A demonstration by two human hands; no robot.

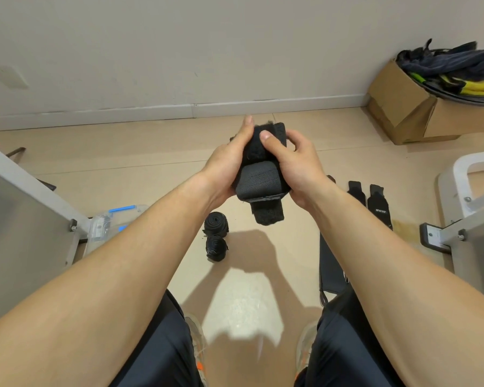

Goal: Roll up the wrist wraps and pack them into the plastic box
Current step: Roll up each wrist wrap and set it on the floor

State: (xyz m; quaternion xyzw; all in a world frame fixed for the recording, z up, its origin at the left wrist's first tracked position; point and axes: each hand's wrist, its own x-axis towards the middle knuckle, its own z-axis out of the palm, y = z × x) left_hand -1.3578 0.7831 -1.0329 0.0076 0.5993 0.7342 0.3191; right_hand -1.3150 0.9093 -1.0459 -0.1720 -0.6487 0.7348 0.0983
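Left hand [226, 163] and right hand [298, 166] clasp one wrist wrap [259, 181]; forearm [129, 247] half-hides probable plastic box [106, 223].

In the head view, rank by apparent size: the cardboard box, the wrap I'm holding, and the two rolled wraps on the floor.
1. The cardboard box.
2. The held wrap, though nearer the camera.
3. The farther rolled wrap and nearer rolled wrap: alike, unranked.

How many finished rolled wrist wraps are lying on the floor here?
2. The farther roll lies on the floor between the forearms; the nearer roll sits right against it, closer to the person. The forearms may hide more.
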